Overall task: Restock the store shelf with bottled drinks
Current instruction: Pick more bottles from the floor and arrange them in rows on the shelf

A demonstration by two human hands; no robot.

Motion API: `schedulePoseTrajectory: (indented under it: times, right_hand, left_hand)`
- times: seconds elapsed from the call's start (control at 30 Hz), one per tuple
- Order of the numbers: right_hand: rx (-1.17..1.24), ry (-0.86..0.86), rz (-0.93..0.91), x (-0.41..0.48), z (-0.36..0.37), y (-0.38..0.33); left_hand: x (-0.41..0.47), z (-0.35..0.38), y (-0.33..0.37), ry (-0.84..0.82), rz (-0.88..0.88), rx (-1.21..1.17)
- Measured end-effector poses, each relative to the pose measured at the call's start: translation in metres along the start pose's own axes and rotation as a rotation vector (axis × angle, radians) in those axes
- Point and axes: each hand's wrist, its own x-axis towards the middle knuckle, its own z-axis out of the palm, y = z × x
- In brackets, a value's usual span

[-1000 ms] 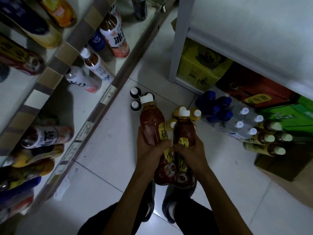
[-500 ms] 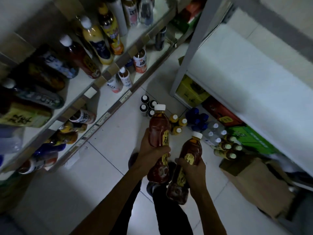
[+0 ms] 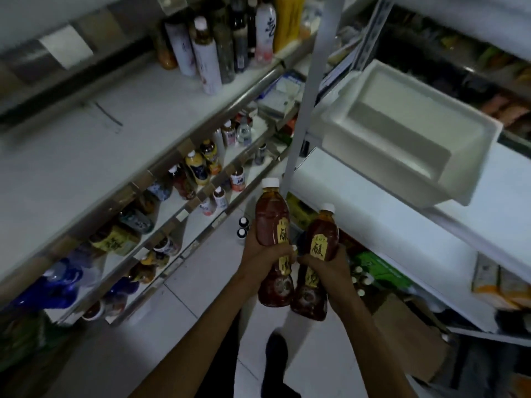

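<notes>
Mid-carry, the left hand [image 3: 260, 255] grips a white-capped drink bottle [image 3: 271, 222] and the right hand [image 3: 330, 267] a second bottle [image 3: 321, 234] (caps up, side by side), so the next move probably calls for a reach to the shelf [image 3: 86, 156] left of both hands.

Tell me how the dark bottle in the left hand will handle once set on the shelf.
Probably heavy for its size: the bottle the left hand grips looks full to the neck. Likely tippy when stood up, being tall and narrow. Laid flat, its round body would probably roll.
</notes>
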Motion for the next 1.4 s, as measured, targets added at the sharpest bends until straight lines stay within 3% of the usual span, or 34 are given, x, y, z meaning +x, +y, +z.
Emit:
schedulePoseTrajectory:
  times: [0.27, 0.53, 0.9, 1.4]
  right_hand:
    - [-0.003, -0.074, -0.239, -0.064, -0.027, -0.096]
    - [-0.025, -0.214, -0.47, -0.12, -0.003, -0.174]
    - [-0.09, -0.439, -0.647, -0.184, 0.104, -0.228]
    - [-0.19, -0.689, -0.737, -0.221, 0.248, -0.243]
  left_hand:
    - [-0.054, 0.034, 0.087, 0.053, 0.165, 0.039]
    - [-0.101, 0.019, 0.16, 0.148, 0.354, 0.085]
    - [-0.169, -0.069, 0.229, 0.335, 0.581, 0.007]
    - [-0.189, -0.198, 0.257, 0.542, 0.642, -0.065]
